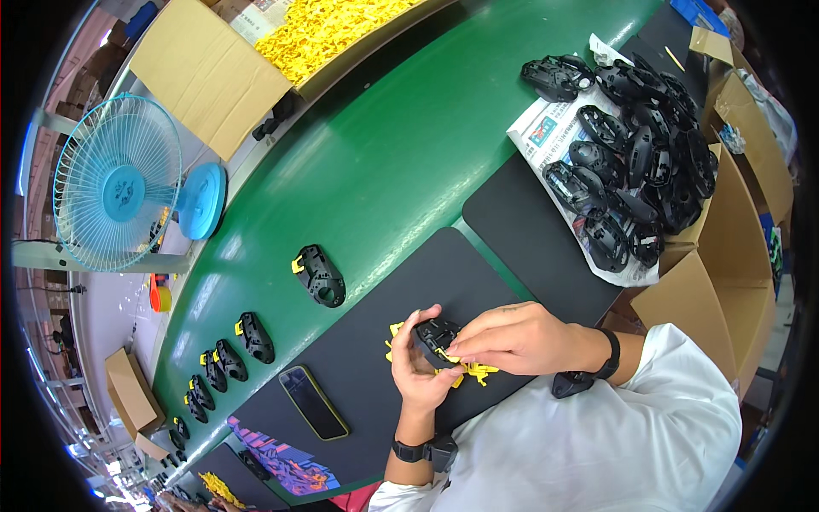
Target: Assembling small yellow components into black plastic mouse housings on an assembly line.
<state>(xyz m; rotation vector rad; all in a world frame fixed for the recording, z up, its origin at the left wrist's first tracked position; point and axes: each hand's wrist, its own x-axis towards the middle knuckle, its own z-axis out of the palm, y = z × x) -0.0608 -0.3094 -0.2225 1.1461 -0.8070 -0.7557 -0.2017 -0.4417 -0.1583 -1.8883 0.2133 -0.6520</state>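
We have a long green table (367, 145) running across the view, with open cardboard boxes (734, 273) at its right end. To the left stands a blue fan (124, 192), near a box heaped with yellow parts (333, 30). Before us on the table lies a black mat (367, 358). Beyond it at the right, a pile of black casings (648, 154) rests on newspaper (546, 141). Our right hand (522, 340) and left hand (415, 382) meet over the mat, and a phone (314, 403) lies to their left. Beyond the mat, a row of casings with yellow tabs (254, 338) sits on the green surface. Our left fingers curl around one black casing (433, 335), gripping it above the mat; our right thumb and fingertips pinch a small yellow piece (452, 356) at its edge. Loose yellow bits (482, 373) lie just beneath.
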